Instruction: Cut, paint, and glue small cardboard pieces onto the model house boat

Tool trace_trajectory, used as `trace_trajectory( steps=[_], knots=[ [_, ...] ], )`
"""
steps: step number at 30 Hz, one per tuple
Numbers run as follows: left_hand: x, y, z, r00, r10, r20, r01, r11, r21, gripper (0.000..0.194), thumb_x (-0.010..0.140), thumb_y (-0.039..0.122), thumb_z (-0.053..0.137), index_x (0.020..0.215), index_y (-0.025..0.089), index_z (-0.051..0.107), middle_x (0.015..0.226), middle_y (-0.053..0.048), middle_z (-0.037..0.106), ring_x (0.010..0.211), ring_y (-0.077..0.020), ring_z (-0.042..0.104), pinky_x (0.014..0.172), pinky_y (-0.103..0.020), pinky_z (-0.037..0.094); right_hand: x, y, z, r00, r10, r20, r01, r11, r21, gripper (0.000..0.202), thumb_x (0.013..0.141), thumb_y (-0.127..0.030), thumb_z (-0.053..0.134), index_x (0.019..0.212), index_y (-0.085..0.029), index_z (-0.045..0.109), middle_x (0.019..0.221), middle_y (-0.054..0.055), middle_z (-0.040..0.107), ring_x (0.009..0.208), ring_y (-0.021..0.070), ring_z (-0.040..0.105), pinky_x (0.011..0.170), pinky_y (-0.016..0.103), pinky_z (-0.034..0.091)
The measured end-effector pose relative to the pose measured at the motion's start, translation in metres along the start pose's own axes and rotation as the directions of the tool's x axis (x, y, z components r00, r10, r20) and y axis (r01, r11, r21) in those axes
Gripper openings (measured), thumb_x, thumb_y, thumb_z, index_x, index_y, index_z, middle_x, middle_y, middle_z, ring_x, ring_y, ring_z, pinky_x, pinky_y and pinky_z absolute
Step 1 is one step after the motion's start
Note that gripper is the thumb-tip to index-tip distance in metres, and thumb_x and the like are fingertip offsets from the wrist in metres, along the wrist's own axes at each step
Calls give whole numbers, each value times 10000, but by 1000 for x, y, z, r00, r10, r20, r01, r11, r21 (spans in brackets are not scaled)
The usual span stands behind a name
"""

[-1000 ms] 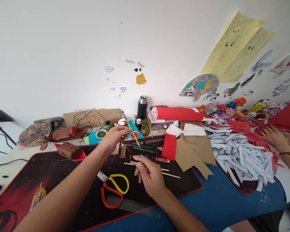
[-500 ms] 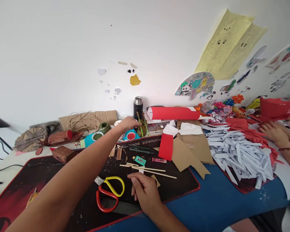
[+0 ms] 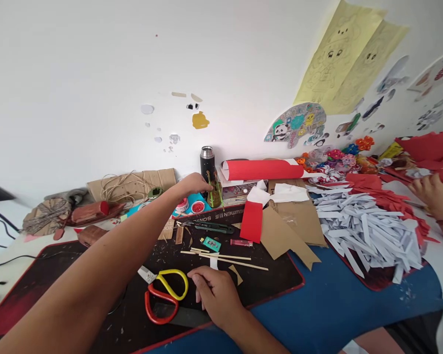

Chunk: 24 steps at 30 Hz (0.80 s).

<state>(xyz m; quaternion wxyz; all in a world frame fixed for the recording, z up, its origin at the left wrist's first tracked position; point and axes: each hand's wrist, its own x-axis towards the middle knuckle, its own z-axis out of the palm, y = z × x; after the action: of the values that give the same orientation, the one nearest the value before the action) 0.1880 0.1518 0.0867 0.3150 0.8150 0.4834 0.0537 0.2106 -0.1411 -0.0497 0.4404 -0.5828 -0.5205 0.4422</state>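
Note:
My left hand (image 3: 196,184) reaches across to the back of the desk. Its fingertips are closed on a thin green stick (image 3: 208,180) at a glass jar (image 3: 214,198), beside a black steel-topped bottle (image 3: 207,163). Below, over the dark mat (image 3: 269,283), my right hand (image 3: 216,295) hangs with curled fingers and nothing visible in them. Scissors (image 3: 166,293) with one yellow and one red handle lie just left of it. Thin wooden sticks (image 3: 236,262), a green lighter (image 3: 211,244) and a utility knife (image 3: 208,226) lie beyond my right hand.
Red paper (image 3: 251,221) and cardboard (image 3: 276,233) lie right of the sticks. A big pile of white paper strips (image 3: 369,231) is further right, near another person's hand (image 3: 428,194). A red paper roll (image 3: 264,170) lies by the wall. Red beads (image 3: 198,207) sit near the jar.
The view has shifted slightly. My left hand remains at the jar and my right hand keeps its curled pose. At the right, the other person's hand has moved and its fingers have spread.

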Motion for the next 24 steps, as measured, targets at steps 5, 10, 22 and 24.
trace_trajectory(
  steps=[5,10,22,24],
  knots=[
    [0,-6,1,1000,28,-14,-27,999,21,284,701,344,802,518,205,635,507,1,515,534,-172,446,568,-343,306,0,-6,-2,1000,0,25,1,1000,-31,399,1112,-495,529,1138,-242,836,662,-12,674,505,119,562,557,223,460],
    [1,-11,2,996,65,-53,-65,998,9,351,688,402,823,496,219,594,495,5,476,529,-170,409,574,-352,265,-1,-10,-3,999,-20,37,22,998,-65,362,1107,-444,532,1103,-253,839,650,-14,673,514,131,578,572,232,468],
    [-3,-13,3,991,111,-76,-110,994,27,468,755,471,793,461,238,513,484,-10,461,526,-183,410,591,-360,244,-1,-10,-3,999,-14,33,17,996,-91,337,1102,-379,525,1089,-235,829,655,-18,685,515,127,580,586,228,466],
    [-3,-13,4,991,115,-72,-112,993,38,491,744,493,811,451,239,510,473,-6,455,513,-179,401,589,-357,240,0,-9,-2,999,-22,31,25,995,-99,334,1103,-364,522,1090,-233,829,654,-18,689,523,128,589,597,228,472]
  ],
)
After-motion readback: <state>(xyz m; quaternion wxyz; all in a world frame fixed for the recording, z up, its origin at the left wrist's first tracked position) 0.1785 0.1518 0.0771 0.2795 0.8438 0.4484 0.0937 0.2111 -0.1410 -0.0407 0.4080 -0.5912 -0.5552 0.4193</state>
